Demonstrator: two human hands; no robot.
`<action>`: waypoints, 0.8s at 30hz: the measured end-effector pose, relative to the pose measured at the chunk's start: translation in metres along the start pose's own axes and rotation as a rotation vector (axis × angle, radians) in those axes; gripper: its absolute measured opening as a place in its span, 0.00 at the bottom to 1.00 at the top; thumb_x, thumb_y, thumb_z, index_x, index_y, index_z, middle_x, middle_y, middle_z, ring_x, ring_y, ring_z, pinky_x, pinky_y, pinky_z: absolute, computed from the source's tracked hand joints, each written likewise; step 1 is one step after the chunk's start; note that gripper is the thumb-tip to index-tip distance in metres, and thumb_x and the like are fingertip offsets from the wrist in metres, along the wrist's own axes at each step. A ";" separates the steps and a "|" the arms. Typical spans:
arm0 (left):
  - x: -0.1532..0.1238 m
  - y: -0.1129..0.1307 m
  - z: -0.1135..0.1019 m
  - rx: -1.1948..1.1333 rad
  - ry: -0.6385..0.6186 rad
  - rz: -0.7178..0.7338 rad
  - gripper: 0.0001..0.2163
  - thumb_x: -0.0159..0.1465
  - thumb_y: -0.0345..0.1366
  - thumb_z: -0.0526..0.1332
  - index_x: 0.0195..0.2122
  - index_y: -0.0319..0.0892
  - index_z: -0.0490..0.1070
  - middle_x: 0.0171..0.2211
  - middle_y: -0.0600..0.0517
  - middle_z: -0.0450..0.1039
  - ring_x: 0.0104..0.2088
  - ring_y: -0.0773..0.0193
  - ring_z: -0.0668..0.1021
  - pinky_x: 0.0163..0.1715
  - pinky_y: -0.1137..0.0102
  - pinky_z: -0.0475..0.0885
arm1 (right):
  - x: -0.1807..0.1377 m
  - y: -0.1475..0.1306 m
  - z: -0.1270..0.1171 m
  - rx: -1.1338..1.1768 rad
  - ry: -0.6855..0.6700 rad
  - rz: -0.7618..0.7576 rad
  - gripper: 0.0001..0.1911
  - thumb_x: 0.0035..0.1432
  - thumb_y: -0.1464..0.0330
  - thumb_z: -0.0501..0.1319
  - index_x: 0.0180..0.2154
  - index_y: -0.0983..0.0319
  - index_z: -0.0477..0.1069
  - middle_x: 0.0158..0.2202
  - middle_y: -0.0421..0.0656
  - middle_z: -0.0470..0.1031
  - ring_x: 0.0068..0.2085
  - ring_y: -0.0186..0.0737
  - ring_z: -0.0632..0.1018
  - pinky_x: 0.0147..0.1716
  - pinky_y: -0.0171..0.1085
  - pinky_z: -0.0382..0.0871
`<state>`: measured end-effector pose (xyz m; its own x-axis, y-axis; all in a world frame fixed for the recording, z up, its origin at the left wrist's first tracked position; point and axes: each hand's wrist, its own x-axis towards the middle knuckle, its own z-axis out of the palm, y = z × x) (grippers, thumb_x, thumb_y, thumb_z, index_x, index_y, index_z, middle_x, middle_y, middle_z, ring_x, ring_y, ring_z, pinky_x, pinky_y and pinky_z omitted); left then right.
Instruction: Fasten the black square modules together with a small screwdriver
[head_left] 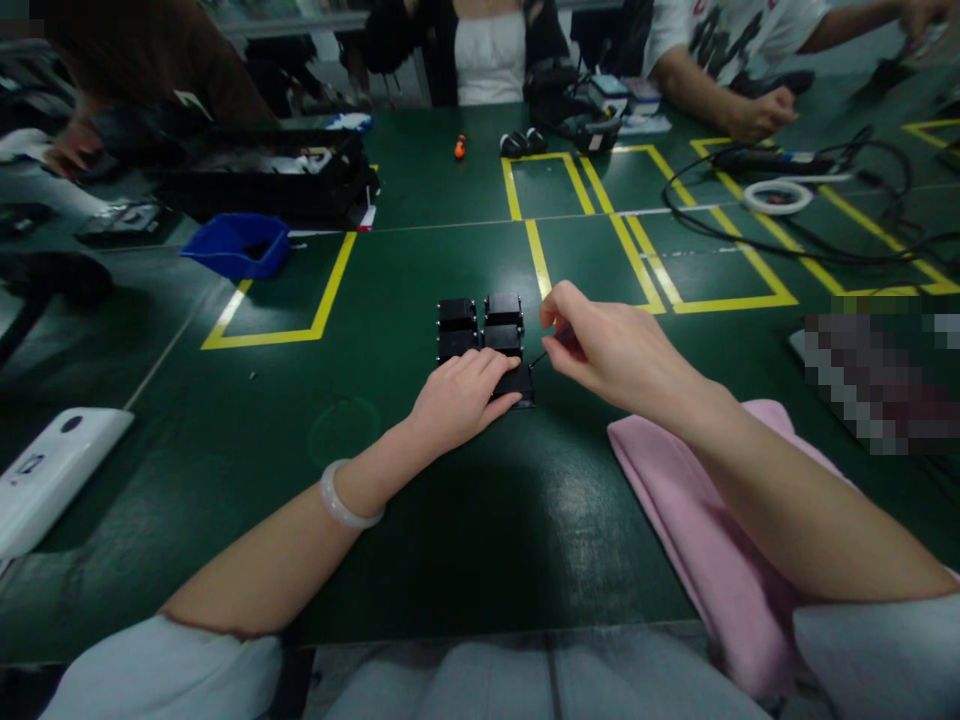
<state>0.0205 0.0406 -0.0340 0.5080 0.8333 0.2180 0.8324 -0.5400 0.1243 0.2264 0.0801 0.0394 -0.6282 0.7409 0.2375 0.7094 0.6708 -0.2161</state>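
My left hand [461, 395] lies over black blocks [457, 313], grip unclear, as my right hand [611, 345] pinches a tool [538, 360] at one's corner, work seemingly underway, the remainder indeterminable.

1. Near black modules [501, 306]: left hand [461, 390] covers the nearest; top access blocked there.
2. Right side of modules: right hand [600, 335] and thin dark tool [538, 359] obstruct.
3. Left approach: open green tabletop [382, 300] between modules and blue bin [236, 245].
4. Far side: open lane toward small orange object [460, 148].
5. Near right: pink cloth [660, 470] beneath right forearm.
6. Far right: white ring [778, 210], looped cables obstruct.
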 end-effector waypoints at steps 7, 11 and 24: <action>0.000 0.000 0.000 0.001 0.001 -0.005 0.16 0.68 0.43 0.56 0.53 0.40 0.64 0.47 0.48 0.73 0.44 0.56 0.74 0.41 0.65 0.67 | 0.000 0.000 0.000 -0.011 -0.004 0.004 0.09 0.63 0.64 0.51 0.41 0.61 0.64 0.30 0.40 0.74 0.28 0.36 0.72 0.25 0.34 0.51; 0.000 0.000 0.001 0.008 0.006 -0.001 0.16 0.68 0.43 0.56 0.53 0.40 0.64 0.47 0.48 0.73 0.44 0.56 0.74 0.41 0.65 0.67 | 0.000 0.000 0.001 -0.003 0.018 0.014 0.10 0.61 0.67 0.52 0.44 0.61 0.63 0.32 0.40 0.75 0.29 0.37 0.73 0.25 0.34 0.51; 0.000 0.000 0.001 0.005 0.002 0.000 0.16 0.68 0.43 0.56 0.53 0.40 0.64 0.46 0.48 0.72 0.44 0.57 0.74 0.41 0.65 0.67 | 0.000 0.000 -0.001 -0.019 -0.016 0.015 0.08 0.63 0.64 0.51 0.41 0.61 0.64 0.28 0.39 0.73 0.26 0.35 0.71 0.24 0.34 0.50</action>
<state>0.0203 0.0408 -0.0349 0.5078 0.8328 0.2204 0.8334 -0.5397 0.1192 0.2270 0.0802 0.0398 -0.6224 0.7513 0.2194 0.7246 0.6591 -0.2016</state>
